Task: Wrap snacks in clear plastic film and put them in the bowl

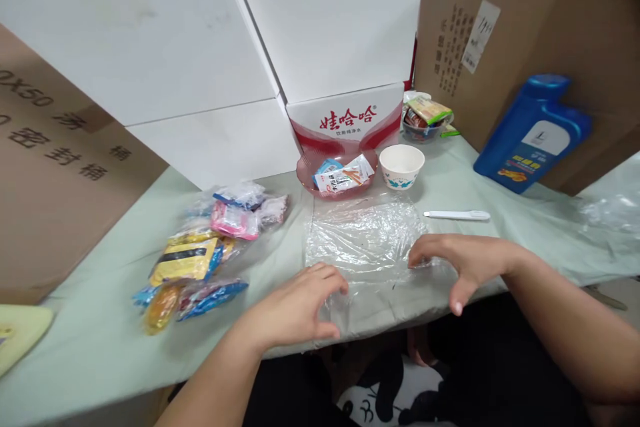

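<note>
A clear plastic bag (367, 240) lies flat on the pale green tablecloth (100, 320) near the front edge. My left hand (300, 303) rests at the bag's near left corner, fingers curled down onto the plastic. My right hand (463, 260) sits at the bag's right edge, fingers bent and pressing on the film, thumb hanging over the table edge. Neither hand lifts anything.
A pile of snack packets (205, 253) in clear wrap lies to the left. Behind the bag stand a pink bowl (307, 177) of sachets, a white paper bowl (401, 165), a white pen-like stick (457, 215), a blue jug (533, 133), cardboard boxes and white boxes.
</note>
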The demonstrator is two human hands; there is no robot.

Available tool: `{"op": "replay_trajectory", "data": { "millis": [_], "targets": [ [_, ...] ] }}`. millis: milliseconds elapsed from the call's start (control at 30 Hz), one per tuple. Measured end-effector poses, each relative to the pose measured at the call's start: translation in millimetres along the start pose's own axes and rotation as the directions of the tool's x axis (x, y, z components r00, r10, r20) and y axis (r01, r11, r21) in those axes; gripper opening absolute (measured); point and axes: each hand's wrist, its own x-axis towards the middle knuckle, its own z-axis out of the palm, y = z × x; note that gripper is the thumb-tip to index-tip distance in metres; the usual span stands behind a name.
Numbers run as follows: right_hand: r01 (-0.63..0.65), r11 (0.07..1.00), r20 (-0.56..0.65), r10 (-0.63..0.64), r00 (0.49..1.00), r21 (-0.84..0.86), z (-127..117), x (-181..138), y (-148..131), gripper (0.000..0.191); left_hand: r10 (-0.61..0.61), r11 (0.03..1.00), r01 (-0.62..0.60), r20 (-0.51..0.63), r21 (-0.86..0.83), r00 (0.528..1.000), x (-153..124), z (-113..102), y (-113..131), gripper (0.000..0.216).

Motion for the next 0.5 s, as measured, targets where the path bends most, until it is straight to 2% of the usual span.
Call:
{"op": "replay_trajectory", "data": {
  "millis": [67, 133, 200, 300, 333, 400, 433, 500],
  "targets": [
    [-0.001, 0.997, 0.017, 0.002, 1.0, -0.082, 3.4, 1.7, 0.9, 0.046, -0.039, 0.999, 0.04, 0.044, -0.027, 0.998, 2.4, 0.3, -6.7, 0.01],
    [-0.014, 0.994, 0.005, 0.014, 1.0, -0.108, 5.2, 2.7, 1.2, 0.018, -0.07, 0.991, 0.076, 0.055, -0.112, 0.996, 3.6, -2.8, -17.3, 0.012],
    [-0.037, 0.999, 0.057, 0.039, 0.998, -0.037, 4.4, 1.6, -0.7, 0.013, -0.088, 0.961, 0.109, 0.092, -0.254, 0.992, 2.4, -7.7, -25.9, 0.011],
    [-0.1, 0.978, 0.17, 0.069, 0.983, 0.182, 0.6, -2.2, -4.8, 0.016, -0.072, 0.855, 0.146, 0.166, -0.498, 0.984, 1.0, -12.9, -32.3, 0.018],
    [-0.126, 0.961, 0.167, 0.086, 0.982, 0.248, -0.5, -2.9, -5.1, 0.018, -0.082, 0.818, 0.147, 0.141, -0.556, 0.987, 2.1, -13.4, -33.8, 0.021],
    [-0.179, 0.926, 0.083, 0.161, 0.983, 0.331, -1.8, -2.4, -1.7, 0.023, -0.147, 0.783, 0.109, -0.012, -0.612, 0.989, 8.2, -12.6, -38.4, 0.023],
    [-0.204, 0.914, 0.017, 0.212, 0.977, 0.351, -2.0, -1.1, 2.0, 0.025, -0.189, 0.786, 0.076, -0.121, -0.613, 0.975, 12.9, -11.3, -41.8, 0.024],
    [-0.248, 0.899, -0.135, 0.314, 0.94, 0.36, -1.4, 3.8, 12.8, 0.028, -0.271, 0.807, 0.031, -0.325, -0.589, 0.906, 24.7, -7.6, -50.4, 0.025]
  ]
}}
